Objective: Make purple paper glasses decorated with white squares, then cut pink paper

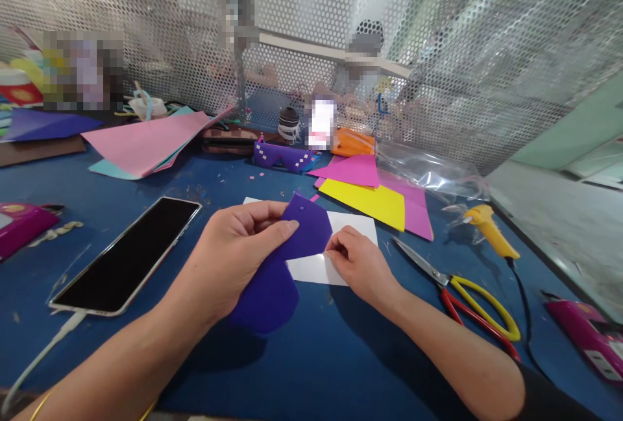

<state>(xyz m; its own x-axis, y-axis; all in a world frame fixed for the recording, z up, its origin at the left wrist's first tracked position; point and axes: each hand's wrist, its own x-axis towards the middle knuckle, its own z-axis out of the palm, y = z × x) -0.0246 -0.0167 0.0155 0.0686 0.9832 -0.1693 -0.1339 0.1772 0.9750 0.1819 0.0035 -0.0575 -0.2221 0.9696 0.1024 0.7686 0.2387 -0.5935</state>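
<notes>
Perforated metal mesh (170, 25) backs the blue worktable (311, 356), where a two-lobed purple cutout (314, 233) is raised off the surface. My left hand (248, 246) grips it between thumb and fingers, presumably to keep it steady and facing me. My right hand (360, 262) has thumb and fingertips drawn together by the cutout's edge, above a white sheet (357, 223); whether they pinch anything, I cannot tell. Scissors (442, 278) and a yellow glue gun (489, 229) lie to my right, likely for easy reach.
</notes>
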